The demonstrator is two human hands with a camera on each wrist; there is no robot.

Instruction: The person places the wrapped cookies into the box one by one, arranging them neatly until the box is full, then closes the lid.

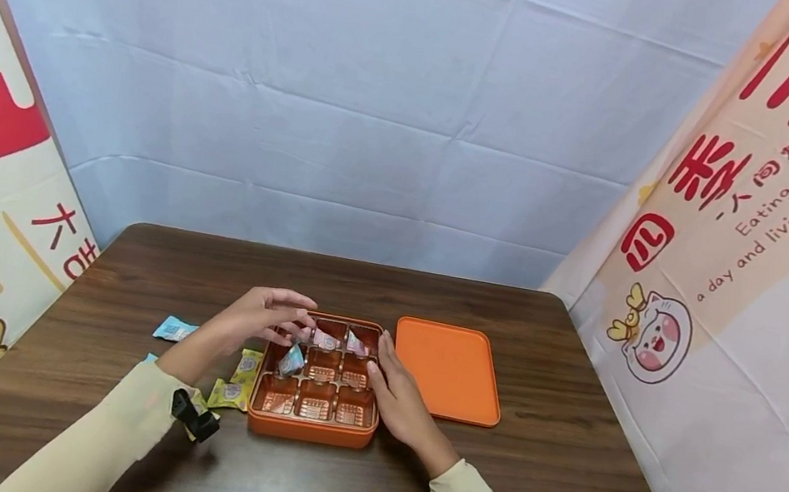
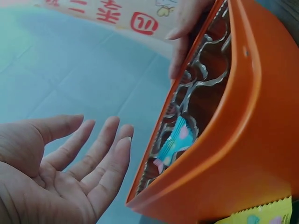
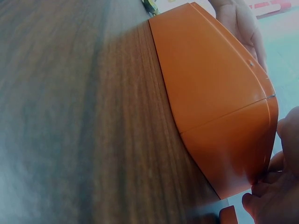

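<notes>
An orange box [image 1: 310,431] holds a clear tray with square compartments. My left hand [image 1: 261,318] hovers over its back left part, fingers loosely bent; the left wrist view shows this hand [image 2: 70,172] holding nothing. Just below it, a blue-wrapped candy [image 1: 292,360] lies in the left middle compartment, seen also as a blue wrapper [image 2: 178,138] in the left wrist view. Pink wrapped candies [image 1: 326,340] sit in the back row. My right hand [image 1: 406,397] holds the box's right side, thumb over the rim and fingers along the outer wall [image 3: 219,88].
A flat orange lid [image 1: 448,371] lies right of the box. Yellow candies [image 1: 230,394] lie close to its left side. A blue candy [image 1: 174,329] rests farther left on the dark wooden table [image 1: 545,469], and another is partly hidden by the left arm.
</notes>
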